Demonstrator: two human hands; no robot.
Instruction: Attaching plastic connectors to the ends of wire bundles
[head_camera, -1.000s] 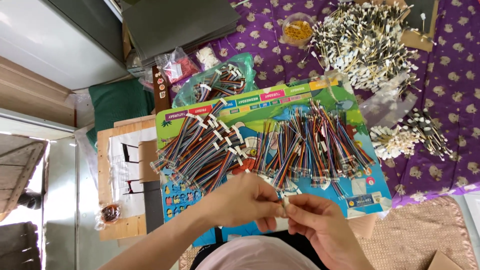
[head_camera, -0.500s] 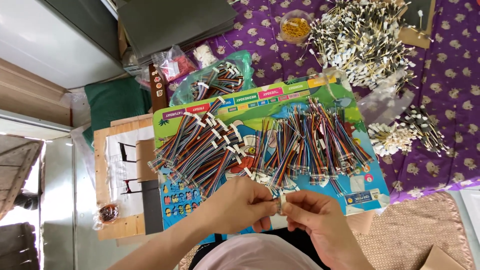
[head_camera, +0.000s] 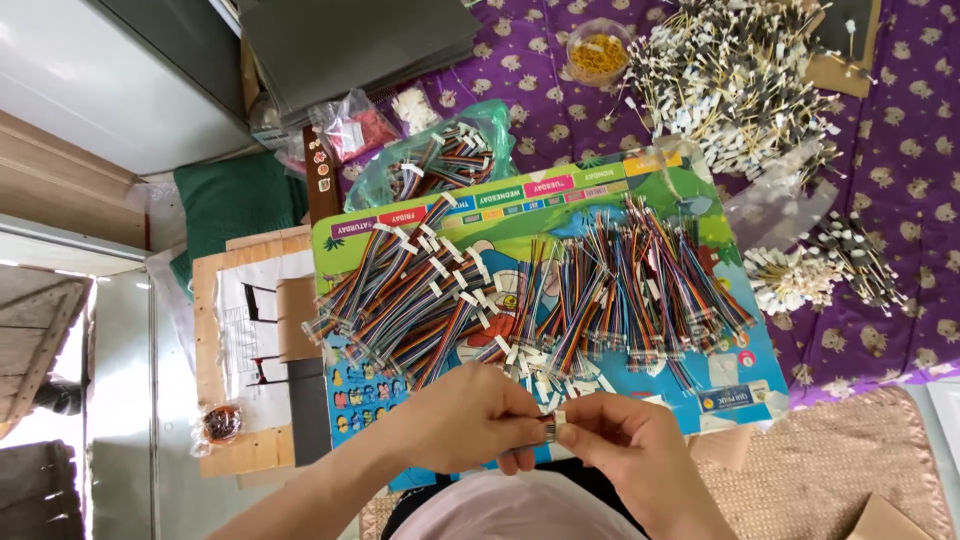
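Note:
My left hand and my right hand meet at the bottom centre, both pinching one short multicoloured ribbon cable with a white connector between their fingertips. Just beyond them lies a colourful printed board. A heap of rainbow ribbon cables covers its left part. Rows of similar cables lie side by side on its right part.
A purple patterned cloth carries a big pile of white-tipped wires, a smaller pile and a small tub of yellow bits. A plastic bag of cables, a wooden board and grey panels lie left.
Both hands stay together at the bottom centre, working the same cable end; they shift only slightly. The piles have not moved.

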